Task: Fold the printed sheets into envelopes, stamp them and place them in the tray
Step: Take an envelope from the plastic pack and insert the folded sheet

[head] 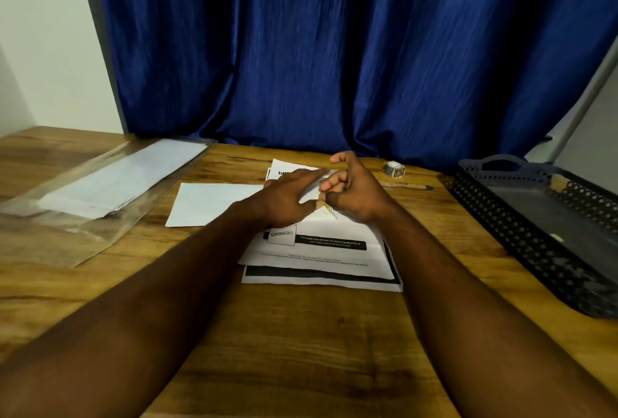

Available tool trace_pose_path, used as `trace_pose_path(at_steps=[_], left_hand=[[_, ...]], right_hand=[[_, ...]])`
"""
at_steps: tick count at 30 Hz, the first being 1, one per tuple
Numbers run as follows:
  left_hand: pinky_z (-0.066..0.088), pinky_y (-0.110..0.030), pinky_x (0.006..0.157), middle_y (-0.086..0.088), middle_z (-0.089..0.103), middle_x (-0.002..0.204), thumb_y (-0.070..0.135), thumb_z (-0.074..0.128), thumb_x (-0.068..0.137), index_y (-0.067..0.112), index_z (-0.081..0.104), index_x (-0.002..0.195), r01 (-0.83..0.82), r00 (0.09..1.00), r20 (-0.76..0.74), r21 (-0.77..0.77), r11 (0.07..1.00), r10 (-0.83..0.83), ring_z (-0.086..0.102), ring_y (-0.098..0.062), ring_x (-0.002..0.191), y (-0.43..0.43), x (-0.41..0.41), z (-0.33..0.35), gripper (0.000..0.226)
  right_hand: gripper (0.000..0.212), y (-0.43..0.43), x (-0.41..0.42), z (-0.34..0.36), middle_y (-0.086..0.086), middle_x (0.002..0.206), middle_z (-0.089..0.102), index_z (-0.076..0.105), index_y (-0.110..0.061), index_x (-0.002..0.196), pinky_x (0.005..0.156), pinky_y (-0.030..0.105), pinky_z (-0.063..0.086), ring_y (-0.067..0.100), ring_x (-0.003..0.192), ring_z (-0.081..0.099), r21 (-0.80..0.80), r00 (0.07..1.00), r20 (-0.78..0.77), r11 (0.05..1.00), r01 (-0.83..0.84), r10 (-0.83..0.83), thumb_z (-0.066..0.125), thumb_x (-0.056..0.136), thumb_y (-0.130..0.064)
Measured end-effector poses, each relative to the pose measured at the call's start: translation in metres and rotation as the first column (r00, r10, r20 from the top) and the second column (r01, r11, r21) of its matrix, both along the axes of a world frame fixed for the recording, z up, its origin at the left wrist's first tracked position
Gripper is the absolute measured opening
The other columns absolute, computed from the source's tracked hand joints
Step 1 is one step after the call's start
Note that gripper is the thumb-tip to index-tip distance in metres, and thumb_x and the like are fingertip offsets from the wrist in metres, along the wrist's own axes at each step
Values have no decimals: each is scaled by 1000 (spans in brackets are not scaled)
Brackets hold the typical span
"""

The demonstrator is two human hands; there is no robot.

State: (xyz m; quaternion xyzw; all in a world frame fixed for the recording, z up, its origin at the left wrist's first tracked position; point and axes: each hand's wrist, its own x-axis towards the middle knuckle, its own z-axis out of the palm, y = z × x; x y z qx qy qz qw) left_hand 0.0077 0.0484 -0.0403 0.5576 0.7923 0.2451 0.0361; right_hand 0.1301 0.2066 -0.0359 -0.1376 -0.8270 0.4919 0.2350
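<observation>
The printed sheets point(321, 250) lie in a small pile in the middle of the wooden table point(301, 334), the long side running from left to right before the person. Both hands are on the far part of the top sheet. The left hand point(287, 198) lies flat, its fingers point(311, 175) straight and spread, and presses the paper down. It holds nothing. The right hand point(351, 190) is just beside it, almost touching, with the fingers curled inward and the first finger lifted. A small pale sliver point(331, 212) shows under this hand, but I cannot tell if the hand really holds it.

The work seems to be at the folding or stamping step, with nothing in the tray point(501, 217) yet, as far as I can see. The tray stands well to the right, its long side running away from the person, so the right hand is the nearer one for it. A little roll point(394, 169) – maybe the stamps – sits beyond the right hand, near a pen point(408, 186). A white envelope point(214, 203) lies left of the pile, nearer the left hand.
</observation>
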Motion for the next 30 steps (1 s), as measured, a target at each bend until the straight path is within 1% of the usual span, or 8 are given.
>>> trace_pose_path(at_steps=[2,7,11,15,18,22,25,30], left_hand=[[27,-57,121,9,35,164,57,48,103,49,28,159,15,999,-28,-30,999,-16,31,-22,150,1,-3,-4,60],[25,-52,123,5,43,160,46,50,106,35,53,149,-32,996,-87,-43,999,29,32,-20,149,2,3,2,45],[31,-51,121,7,51,153,46,55,102,33,61,141,-41,996,-86,-10,999,40,40,-19,144,3,-1,-1,41],[45,-44,106,3,66,126,41,58,102,27,68,117,-46,995,-79,76,996,52,55,-21,121,4,-3,0,23],[49,-45,93,7,65,105,53,54,101,29,62,98,-46,994,-92,94,995,54,54,-16,103,4,-4,0,25],[46,-44,90,9,62,99,54,61,97,27,61,96,-67,989,-126,102,993,79,51,-15,100,10,-3,-1,27],[34,-37,88,8,66,102,51,67,94,25,65,96,-119,983,-122,148,982,138,54,-15,104,14,-1,2,26],[50,-47,98,11,66,115,53,77,82,35,63,111,-105,994,52,228,968,95,58,-14,112,14,-3,-1,37]], right_hand=[[66,1,1,-1,13,93,75,43,-21,128,66,33,56,11,70,69,20,1000,10,1000,-9,8,80,83,11],[57,4,2,-4,11,90,80,50,-20,120,63,29,54,5,63,68,24,1000,25,1000,6,-6,84,83,5],[41,7,9,3,17,94,81,61,-3,115,65,23,56,7,68,72,26,996,73,999,-47,45,85,82,7],[32,10,20,14,17,94,81,67,5,106,90,42,65,25,91,79,-35,966,182,983,-178,181,85,80,11],[35,7,25,21,21,94,80,68,9,107,95,47,63,29,93,78,-120,935,259,969,-216,240,85,76,16],[44,7,25,27,18,93,78,69,4,110,99,54,61,31,90,74,-98,927,317,979,-178,200,91,72,10],[45,7,26,27,11,91,75,70,0,109,97,50,61,24,85,71,-66,923,339,984,-168,181,93,71,5],[40,5,20,21,15,95,75,66,-5,119,71,31,57,18,78,66,-159,972,234,987,11,27,87,87,-15]])
